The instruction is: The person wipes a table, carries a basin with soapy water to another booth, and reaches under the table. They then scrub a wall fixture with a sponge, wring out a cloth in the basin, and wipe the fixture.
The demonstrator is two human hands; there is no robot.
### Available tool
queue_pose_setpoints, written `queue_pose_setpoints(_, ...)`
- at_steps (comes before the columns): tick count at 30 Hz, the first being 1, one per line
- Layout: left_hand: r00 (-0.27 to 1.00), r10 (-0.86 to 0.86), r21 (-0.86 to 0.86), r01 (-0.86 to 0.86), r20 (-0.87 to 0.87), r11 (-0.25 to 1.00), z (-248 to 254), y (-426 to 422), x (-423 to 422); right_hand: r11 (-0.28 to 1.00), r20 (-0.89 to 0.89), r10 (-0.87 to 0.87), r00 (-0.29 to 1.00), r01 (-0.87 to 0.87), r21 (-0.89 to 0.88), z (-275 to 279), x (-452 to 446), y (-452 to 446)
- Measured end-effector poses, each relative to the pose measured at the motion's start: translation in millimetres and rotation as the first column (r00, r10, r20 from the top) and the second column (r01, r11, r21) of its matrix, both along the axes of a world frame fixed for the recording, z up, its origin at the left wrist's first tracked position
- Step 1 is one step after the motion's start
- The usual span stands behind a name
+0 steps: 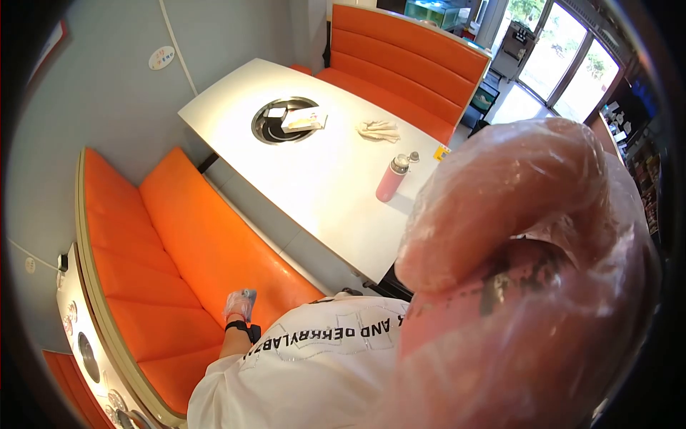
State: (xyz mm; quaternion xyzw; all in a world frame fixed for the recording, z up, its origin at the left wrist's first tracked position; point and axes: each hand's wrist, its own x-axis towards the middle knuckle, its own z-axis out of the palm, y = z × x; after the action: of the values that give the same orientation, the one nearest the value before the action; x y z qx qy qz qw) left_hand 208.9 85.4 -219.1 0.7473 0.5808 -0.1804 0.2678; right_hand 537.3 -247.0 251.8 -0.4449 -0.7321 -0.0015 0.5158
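My right hand (514, 207), in a clear plastic glove, looms very large and close to the camera on the right. Its fingers are curled, and something pink with dark marks shows beneath them; what it is cannot be made out. Low on the left, my left hand (239, 306) wears a clear glove, with a black band (244, 330) at the wrist. It is over the orange bench seat (207, 236), and its fingers are too small to read. A white shirt (307, 365) with black lettering covers my body.
A white table (300, 193) holds a round black cooker (268, 130) with a white box (304, 119) on it, a crumpled beige glove or cloth (379, 130) and a pink bottle (391, 179). Behind stands another orange bench (407, 57); glass doors (550, 50) are beyond.
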Motion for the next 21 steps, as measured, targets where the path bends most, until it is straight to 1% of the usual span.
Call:
queue_pose_setpoints(4,1.0,0.006,-0.006,-0.006,0.01,1.0,2,3,4,1.0,0.032,0.026,0.999,-0.027,0.005,19,3,-1)
queue_pose_setpoints(11,1.0,0.013,-0.011,-0.013,0.027,1.0,3,7,12,0.998,0.053,0.057,0.997,-0.057,0.008,26,-2,-9)
queue_pose_setpoints(12,0.999,0.011,-0.008,-0.011,0.031,1.0,5,8,14,0.999,0.057,0.046,0.997,-0.047,0.006,35,-13,2)
queue_pose_setpoints(13,0.999,0.014,-0.009,-0.014,0.031,1.0,5,8,15,0.999,0.059,0.046,0.997,-0.046,0.007,27,-5,-9)
queue_pose_setpoints(18,0.999,0.021,-0.012,-0.021,0.044,1.0,4,9,22,0.996,0.077,0.084,0.993,-0.085,0.002,39,5,-18)
queue_pose_setpoints(21,0.998,0.033,-0.015,-0.032,0.052,0.999,5,7,24,0.997,0.09,0.079,0.993,-0.078,-0.013,38,9,-20)
